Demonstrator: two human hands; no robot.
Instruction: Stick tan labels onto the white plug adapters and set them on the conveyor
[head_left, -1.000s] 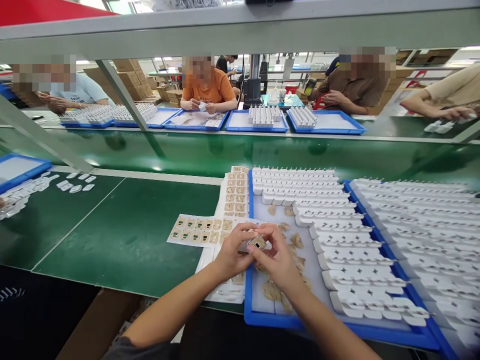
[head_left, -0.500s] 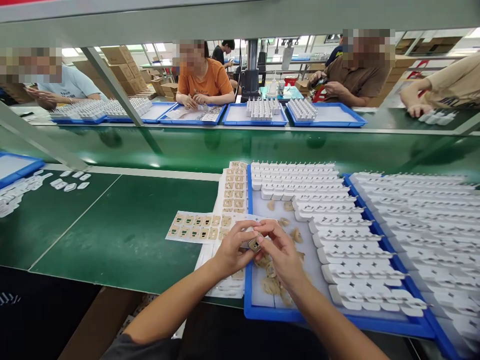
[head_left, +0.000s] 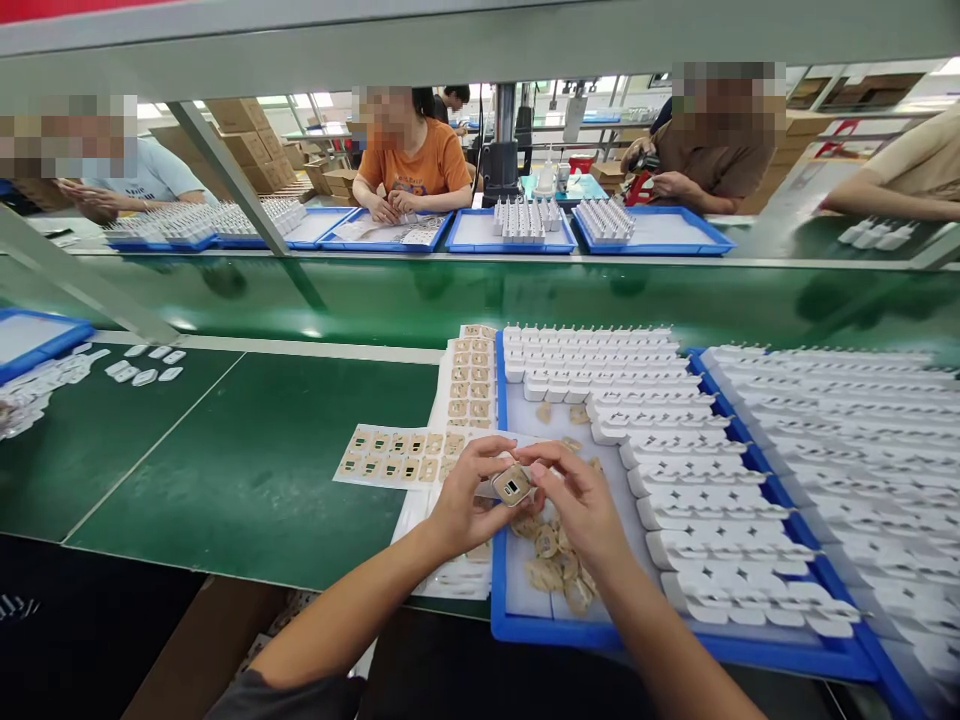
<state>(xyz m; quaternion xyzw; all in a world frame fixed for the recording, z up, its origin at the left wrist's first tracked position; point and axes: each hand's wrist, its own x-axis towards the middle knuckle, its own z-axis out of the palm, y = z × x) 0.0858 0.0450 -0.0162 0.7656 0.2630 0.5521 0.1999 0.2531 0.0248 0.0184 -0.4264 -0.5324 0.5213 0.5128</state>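
My left hand (head_left: 474, 498) is closed around a small white charger adapter (head_left: 511, 486), whose tan-covered face with dark port slots is turned toward me. On the charger's right edge lie the bent fingers and thumb of my right hand (head_left: 568, 498); whether they also pinch a bit of film is too small to tell. Just left of my hands a sheet of tan stickers (head_left: 390, 455) lies across another sticker sheet (head_left: 469, 380). Below my right hand, loose tan peeled pieces (head_left: 551, 560) are heaped in a blue-rimmed tray (head_left: 540, 630).
Rows of white chargers (head_left: 705, 500) fill the tray's right side, with another loaded tray (head_left: 847, 480) beyond. White flat parts (head_left: 52, 385) lie on the green table (head_left: 247, 450) at left. Co-workers sit across the green belt (head_left: 390, 295), behind more blue trays (head_left: 510, 243). An overhead beam crosses above.
The charger has turned so more of its tan face shows between my hands. My right fingers have shifted slightly right, off its face toward its edge.
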